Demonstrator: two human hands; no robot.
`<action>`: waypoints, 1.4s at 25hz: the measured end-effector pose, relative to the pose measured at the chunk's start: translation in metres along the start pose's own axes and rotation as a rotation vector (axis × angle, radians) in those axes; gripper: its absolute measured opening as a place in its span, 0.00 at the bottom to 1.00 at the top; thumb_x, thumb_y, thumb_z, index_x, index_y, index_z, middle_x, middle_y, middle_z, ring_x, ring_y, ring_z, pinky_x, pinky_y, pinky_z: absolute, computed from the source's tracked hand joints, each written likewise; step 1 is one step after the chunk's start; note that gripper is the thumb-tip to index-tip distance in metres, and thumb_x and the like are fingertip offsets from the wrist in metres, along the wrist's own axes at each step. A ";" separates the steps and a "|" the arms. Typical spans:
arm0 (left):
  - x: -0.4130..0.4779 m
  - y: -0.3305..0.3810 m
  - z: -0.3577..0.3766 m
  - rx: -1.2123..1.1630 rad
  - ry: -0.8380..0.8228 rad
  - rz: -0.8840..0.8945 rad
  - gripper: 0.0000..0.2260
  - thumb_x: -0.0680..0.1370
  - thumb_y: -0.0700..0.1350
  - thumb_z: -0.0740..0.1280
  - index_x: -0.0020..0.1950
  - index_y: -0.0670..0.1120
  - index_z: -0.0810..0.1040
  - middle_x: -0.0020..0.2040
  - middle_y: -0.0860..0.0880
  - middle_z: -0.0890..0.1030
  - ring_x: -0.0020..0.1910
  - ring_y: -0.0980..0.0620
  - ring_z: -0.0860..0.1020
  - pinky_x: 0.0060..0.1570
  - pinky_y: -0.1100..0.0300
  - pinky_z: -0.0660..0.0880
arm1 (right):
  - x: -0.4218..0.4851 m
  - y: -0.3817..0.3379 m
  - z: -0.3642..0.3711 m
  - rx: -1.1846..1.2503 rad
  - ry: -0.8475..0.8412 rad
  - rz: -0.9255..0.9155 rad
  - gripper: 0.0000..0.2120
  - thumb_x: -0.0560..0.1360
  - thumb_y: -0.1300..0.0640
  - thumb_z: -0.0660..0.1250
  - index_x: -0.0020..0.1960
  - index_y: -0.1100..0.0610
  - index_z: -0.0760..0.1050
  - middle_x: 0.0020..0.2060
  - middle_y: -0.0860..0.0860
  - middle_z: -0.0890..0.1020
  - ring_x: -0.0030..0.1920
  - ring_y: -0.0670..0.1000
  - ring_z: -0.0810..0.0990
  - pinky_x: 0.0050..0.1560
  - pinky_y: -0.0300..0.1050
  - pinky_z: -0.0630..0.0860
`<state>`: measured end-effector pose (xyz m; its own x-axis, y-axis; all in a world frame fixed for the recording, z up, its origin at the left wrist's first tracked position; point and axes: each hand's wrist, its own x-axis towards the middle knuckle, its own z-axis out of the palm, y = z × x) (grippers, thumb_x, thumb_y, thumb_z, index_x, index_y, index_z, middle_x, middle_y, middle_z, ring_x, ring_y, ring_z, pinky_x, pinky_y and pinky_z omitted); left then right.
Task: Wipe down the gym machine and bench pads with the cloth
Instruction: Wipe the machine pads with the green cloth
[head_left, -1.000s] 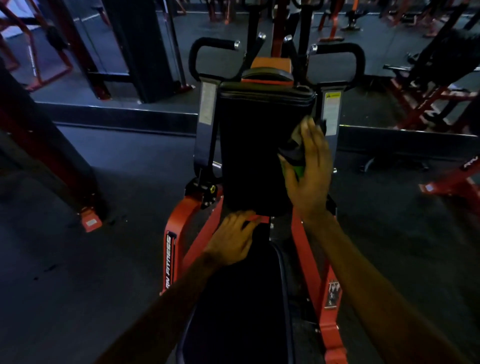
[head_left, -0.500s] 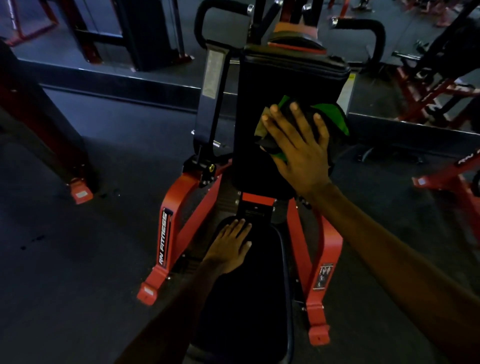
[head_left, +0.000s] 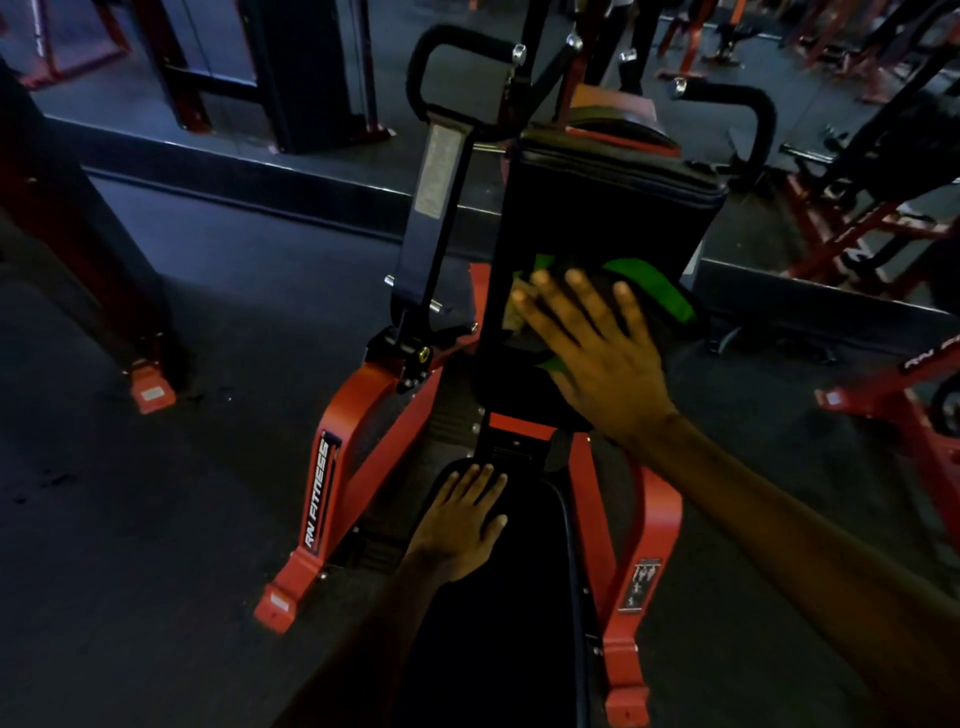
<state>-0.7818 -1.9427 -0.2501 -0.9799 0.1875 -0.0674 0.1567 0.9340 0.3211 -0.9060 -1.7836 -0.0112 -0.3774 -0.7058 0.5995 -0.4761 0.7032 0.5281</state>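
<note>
The cloth (head_left: 649, 283) lies flat on the lower half of the upright back pad (head_left: 587, 218), pressed by the right hand (head_left: 597, 353), fingers spread. The left hand (head_left: 457, 525) rests flat on the seat pad's (head_left: 509, 623) front edge. Ungripped, the cloth could bunch or slip off sideways.

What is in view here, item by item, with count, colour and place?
green cleaning cloth: one, green, flat against the upright pad
black padded upright pad: one, black, centre
black padded seat pad: one, black, bottom centre
red steel machine frame: one, red, around both pads
curved black grip handles: two, black, top
other gym machines: several, red, right background
left hand: one, flat on seat pad
right hand: one, pressing the cloth
</note>
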 end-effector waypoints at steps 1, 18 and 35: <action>0.000 0.000 0.000 0.001 0.005 0.003 0.28 0.82 0.60 0.47 0.82 0.52 0.56 0.81 0.48 0.57 0.81 0.47 0.53 0.79 0.51 0.45 | 0.003 -0.002 0.001 -0.013 -0.006 0.013 0.40 0.75 0.52 0.67 0.82 0.48 0.52 0.81 0.48 0.53 0.80 0.54 0.54 0.78 0.58 0.43; 0.001 0.000 -0.005 -0.038 0.003 0.002 0.30 0.81 0.61 0.43 0.82 0.52 0.50 0.82 0.49 0.50 0.81 0.49 0.46 0.74 0.57 0.34 | 0.043 -0.056 0.020 -0.057 -0.183 -0.487 0.29 0.77 0.56 0.66 0.77 0.56 0.67 0.77 0.52 0.68 0.79 0.57 0.61 0.78 0.59 0.44; 0.000 0.010 0.004 -0.036 0.062 -0.148 0.31 0.79 0.66 0.44 0.81 0.59 0.55 0.82 0.47 0.54 0.81 0.46 0.50 0.78 0.50 0.43 | 0.039 -0.031 0.015 -0.024 -0.123 -0.652 0.19 0.76 0.57 0.64 0.67 0.52 0.79 0.67 0.50 0.80 0.73 0.55 0.72 0.77 0.58 0.57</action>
<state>-0.7801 -1.9321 -0.2508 -0.9979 0.0281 -0.0583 0.0062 0.9384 0.3455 -0.9172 -1.8344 -0.0133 -0.1064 -0.9911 0.0798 -0.6206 0.1289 0.7734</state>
